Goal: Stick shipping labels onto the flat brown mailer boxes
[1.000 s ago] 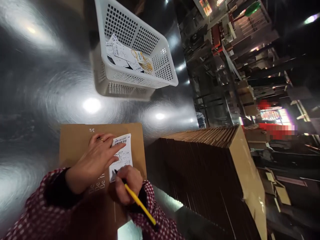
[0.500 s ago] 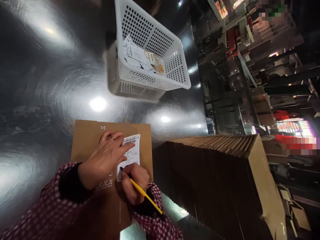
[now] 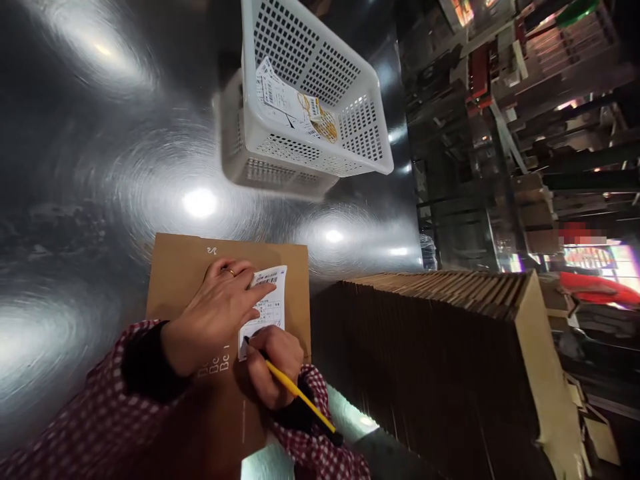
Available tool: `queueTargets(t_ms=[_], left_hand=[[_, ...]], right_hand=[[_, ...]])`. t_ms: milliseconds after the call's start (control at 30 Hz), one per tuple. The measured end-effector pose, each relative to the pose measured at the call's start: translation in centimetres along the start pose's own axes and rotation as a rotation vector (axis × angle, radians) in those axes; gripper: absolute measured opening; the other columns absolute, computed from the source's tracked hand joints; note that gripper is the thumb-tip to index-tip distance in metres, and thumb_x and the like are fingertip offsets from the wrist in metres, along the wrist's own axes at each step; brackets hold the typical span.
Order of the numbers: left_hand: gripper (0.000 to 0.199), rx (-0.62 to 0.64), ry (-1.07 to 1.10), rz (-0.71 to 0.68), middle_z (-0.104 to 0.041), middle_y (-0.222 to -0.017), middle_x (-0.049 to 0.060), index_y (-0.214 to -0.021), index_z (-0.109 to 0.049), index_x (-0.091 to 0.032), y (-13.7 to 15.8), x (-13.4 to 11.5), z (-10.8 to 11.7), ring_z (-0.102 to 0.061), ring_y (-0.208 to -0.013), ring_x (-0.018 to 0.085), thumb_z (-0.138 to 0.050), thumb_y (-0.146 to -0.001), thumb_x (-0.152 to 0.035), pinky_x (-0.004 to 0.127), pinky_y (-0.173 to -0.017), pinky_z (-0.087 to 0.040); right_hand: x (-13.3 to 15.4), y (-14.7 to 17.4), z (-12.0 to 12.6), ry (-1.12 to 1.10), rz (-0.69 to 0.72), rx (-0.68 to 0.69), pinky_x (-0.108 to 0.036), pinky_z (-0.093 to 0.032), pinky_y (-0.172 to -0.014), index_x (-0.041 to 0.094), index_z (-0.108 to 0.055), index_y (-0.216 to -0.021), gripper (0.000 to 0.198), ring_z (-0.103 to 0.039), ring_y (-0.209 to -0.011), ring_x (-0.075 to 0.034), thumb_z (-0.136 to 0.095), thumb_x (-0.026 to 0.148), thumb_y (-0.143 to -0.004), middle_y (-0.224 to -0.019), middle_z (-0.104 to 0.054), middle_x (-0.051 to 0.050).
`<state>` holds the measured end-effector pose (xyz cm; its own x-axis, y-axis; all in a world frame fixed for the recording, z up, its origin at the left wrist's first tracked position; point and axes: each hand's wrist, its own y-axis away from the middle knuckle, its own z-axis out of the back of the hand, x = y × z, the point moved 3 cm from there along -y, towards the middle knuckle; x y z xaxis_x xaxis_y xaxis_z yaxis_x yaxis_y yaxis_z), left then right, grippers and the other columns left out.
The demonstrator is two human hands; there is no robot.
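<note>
A left hand (image 3: pixel 215 310) lies flat, fingers spread and gripping nothing, across a brown carton (image 3: pixel 175 273) and the 9 o'clock side of its white label (image 3: pixel 273 315). At the label's 5 o'clock, a right hand (image 3: pixel 276 363) is curled tightly around a yellow pen (image 3: pixel 293 385), dark tip at 7 o'clock. A white basket (image 3: pixel 300 150) of printed slips (image 3: pixel 285 100) sits at 12 o'clock; stacked cardboard (image 3: pixel 425 373) stands toward 4 o'clock.

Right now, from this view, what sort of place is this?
Probably a packing or dispatch workspace. A printed slip lies on brown cardboard, a long row of flat cardboard pieces stands beside it, and a white basket holds more slips with barcodes.
</note>
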<state>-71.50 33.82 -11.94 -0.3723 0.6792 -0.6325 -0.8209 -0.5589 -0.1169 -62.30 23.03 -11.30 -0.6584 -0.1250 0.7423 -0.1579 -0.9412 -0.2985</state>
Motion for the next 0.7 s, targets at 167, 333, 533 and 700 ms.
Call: queueTargets(t_ms=[167, 333, 533, 700], left_hand=[[0.034, -0.023, -0.023, -0.010, -0.060, -0.100, 0.004, -0.115, -0.057, -0.025, 0.03, 0.17, -0.23, -0.047, -0.113, 0.024, -0.059, -0.083, -0.014, 0.044, -0.097, -0.027], [0.033, -0.034, -0.037, -0.042, -0.060, -0.096, 0.003, -0.116, -0.056, -0.027, -0.02, 0.37, -0.50, -0.047, -0.111, 0.025, -0.057, -0.085, -0.017, 0.043, -0.094, -0.028], [0.034, -0.032, -0.012, -0.057, -0.061, -0.101, 0.004, -0.118, -0.055, -0.027, 0.03, 0.64, -0.65, -0.045, -0.113, 0.025, -0.056, -0.085, -0.018, 0.045, -0.095, -0.026], [0.035, -0.029, 0.006, -0.042, -0.061, -0.101, 0.003, -0.118, -0.056, -0.028, 0.12, 0.86, -0.83, -0.046, -0.113, 0.025, -0.055, -0.085, -0.017, 0.043, -0.095, -0.026]], right_hand=[[0.20, -0.16, 0.20, 0.043, -0.035, -0.016, -0.023, -0.041, -0.049, 0.019, -0.051, -0.066, 0.012, -0.053, -0.050, -0.011, -0.048, 0.012, -0.076, -0.056, -0.055, 0.001], [0.24, -0.21, 0.18, 0.119, -0.040, -0.008, -0.023, -0.040, -0.048, 0.019, -0.049, -0.065, 0.014, -0.052, -0.050, -0.011, -0.046, 0.010, -0.075, -0.056, -0.054, 0.001], [-0.05, 0.06, 0.03, 0.041, -0.038, -0.009, -0.024, -0.039, -0.048, 0.020, -0.047, -0.063, 0.013, -0.051, -0.049, -0.011, -0.046, 0.012, -0.073, -0.054, -0.053, 0.001], [0.09, -0.07, 0.18, 0.094, -0.057, 0.056, -0.024, -0.042, -0.051, 0.020, -0.051, -0.066, 0.012, -0.055, -0.054, -0.012, -0.047, 0.013, -0.076, -0.059, -0.058, 0.000]])
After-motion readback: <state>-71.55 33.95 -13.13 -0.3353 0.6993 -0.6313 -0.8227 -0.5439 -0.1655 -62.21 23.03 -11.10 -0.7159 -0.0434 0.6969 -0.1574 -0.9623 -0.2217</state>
